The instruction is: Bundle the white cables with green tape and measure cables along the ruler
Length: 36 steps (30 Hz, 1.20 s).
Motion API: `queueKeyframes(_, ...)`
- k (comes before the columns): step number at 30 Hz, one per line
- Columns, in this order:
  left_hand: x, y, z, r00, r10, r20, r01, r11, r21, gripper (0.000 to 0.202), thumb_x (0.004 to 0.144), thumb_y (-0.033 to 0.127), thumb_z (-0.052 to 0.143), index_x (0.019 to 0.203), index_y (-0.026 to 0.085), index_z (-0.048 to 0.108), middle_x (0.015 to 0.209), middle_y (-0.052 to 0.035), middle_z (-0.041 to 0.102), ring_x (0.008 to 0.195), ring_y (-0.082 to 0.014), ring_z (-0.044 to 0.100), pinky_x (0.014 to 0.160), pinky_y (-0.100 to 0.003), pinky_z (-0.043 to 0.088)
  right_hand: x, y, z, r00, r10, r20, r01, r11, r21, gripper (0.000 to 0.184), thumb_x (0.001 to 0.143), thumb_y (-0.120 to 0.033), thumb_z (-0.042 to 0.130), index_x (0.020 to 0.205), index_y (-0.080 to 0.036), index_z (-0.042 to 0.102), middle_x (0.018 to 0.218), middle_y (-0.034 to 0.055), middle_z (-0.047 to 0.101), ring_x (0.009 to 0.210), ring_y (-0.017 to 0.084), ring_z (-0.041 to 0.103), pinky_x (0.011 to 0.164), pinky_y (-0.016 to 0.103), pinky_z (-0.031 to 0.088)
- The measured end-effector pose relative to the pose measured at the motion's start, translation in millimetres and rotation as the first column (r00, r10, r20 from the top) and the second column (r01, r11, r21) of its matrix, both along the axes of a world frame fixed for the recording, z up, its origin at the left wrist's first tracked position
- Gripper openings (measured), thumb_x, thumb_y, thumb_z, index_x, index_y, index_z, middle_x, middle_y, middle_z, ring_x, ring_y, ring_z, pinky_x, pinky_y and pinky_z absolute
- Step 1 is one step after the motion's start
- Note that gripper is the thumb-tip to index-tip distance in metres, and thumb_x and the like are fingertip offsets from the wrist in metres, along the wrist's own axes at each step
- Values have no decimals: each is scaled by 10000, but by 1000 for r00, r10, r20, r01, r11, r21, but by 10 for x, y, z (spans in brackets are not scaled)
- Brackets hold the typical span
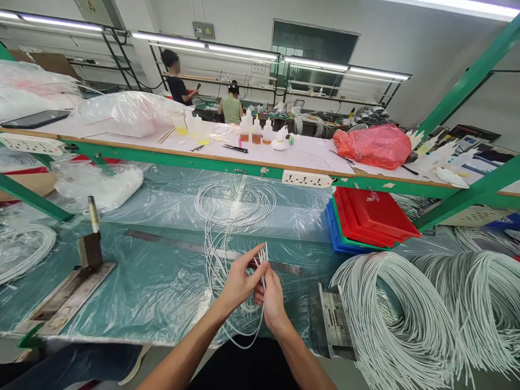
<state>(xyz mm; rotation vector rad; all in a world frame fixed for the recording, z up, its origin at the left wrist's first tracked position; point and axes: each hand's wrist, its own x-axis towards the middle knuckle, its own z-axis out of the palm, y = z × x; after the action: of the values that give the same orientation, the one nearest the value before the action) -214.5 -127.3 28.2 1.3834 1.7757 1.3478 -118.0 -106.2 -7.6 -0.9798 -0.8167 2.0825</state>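
My left hand point(240, 280) and my right hand point(273, 295) meet over the near middle of the bench. Both are closed around a small bunch of white cables point(263, 253), whose cut ends point up between the fingers. From the hands the cables loop down and back to a loose coil point(235, 203) lying on the plastic sheet. Under and behind the hands, a long steel ruler point(162, 239) lies across the bench, partly hidden by the cables and fingers. Some of my right fingers are hidden behind the bunch.
Large cable coils point(390, 314) lie at right beside a metal block point(335, 319). Red, green and blue trays point(374, 216) are stacked behind them. A metal stand point(90, 252) stands at left. The shelf point(300, 157) holds bottles and a red bag point(374, 146). Two people are farther back.
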Motion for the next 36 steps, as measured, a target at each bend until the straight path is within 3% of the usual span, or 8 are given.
queueKeyframes(8, -16, -11, -2, 1000, 18, -25, -17, 999, 30, 351, 894, 392, 596, 1182, 210, 682, 860, -33, 703, 744, -164, 627, 730, -282, 534, -22, -1, -13, 1000, -10, 0, 10, 1000, -12, 598, 712, -754, 706, 907, -198, 602, 516, -98, 264, 397, 64, 187, 383, 190, 144)
queueKeyframes(13, -22, -23, 4, 1000, 13, -28, -12, 999, 30, 321, 896, 379, 598, 1152, 211, 692, 961, -46, 724, 785, -164, 635, 751, -282, 529, -18, -9, 24, 1000, 2, -1, -2, 1000, -3, 636, 709, -756, 701, 976, -184, 625, 527, -102, 241, 410, 61, 165, 391, 185, 122)
queueKeyframes(21, -23, -36, -105, 996, 84, 29, -84, 996, -16, 363, 919, 426, 544, 1159, 189, 678, 745, -13, 665, 650, -153, 626, 541, -224, 475, -20, -31, 50, 999, 39, -31, -38, 999, 9, 617, 710, -760, 698, 901, -178, 623, 539, -86, 290, 429, 63, 186, 399, 189, 129)
queueKeyframes(25, -22, -47, -152, 997, 77, 6, -76, 997, -21, 350, 932, 427, 517, 1101, 180, 697, 797, -38, 719, 705, -170, 673, 599, -236, 513, -25, -63, 33, 998, 62, -19, -62, 998, -3, 659, 665, -806, 700, 847, -183, 590, 535, -85, 291, 432, 59, 174, 405, 191, 106)
queueKeyframes(28, -30, -69, -142, 999, 35, 40, -35, 999, -6, 390, 948, 427, 493, 1183, 163, 658, 874, -65, 739, 783, -185, 696, 686, -259, 549, -20, -76, 47, 996, 86, -35, -86, 996, 20, 670, 671, -808, 702, 889, -181, 615, 545, -83, 286, 438, 57, 162, 405, 193, 102)
queueKeyframes(31, -44, -92, -114, 993, -49, 106, 48, 999, 15, 500, 976, 410, 438, 1408, 160, 478, 1019, -84, 735, 814, -169, 689, 730, -265, 562, -15, -93, 52, 991, 120, -64, -117, 992, 52, 688, 690, -804, 694, 974, -179, 648, 547, -85, 266, 439, 58, 157, 404, 195, 109)
queueKeyframes(33, -56, -101, -97, 987, -102, 127, 102, 995, 5, 548, 989, 396, 402, 1487, 169, 370, 1098, -89, 717, 742, -137, 665, 699, -250, 559, -14, -107, 45, 990, 130, -60, -127, 991, 45, 727, 677, -814, 694, 1033, -182, 641, 542, -90, 262, 438, 59, 155, 404, 196, 109)
queueKeyframes(36, -65, -109, -87, 986, -112, 127, 117, 993, -32, 533, 991, 384, 389, 1480, 173, 387, 1078, -77, 717, 587, -92, 596, 648, -233, 542, -21, -124, 44, 991, 124, -42, -123, 992, 24, 748, 645, -824, 703, 1035, -192, 614, 539, -94, 272, 438, 59, 160, 407, 194, 104)
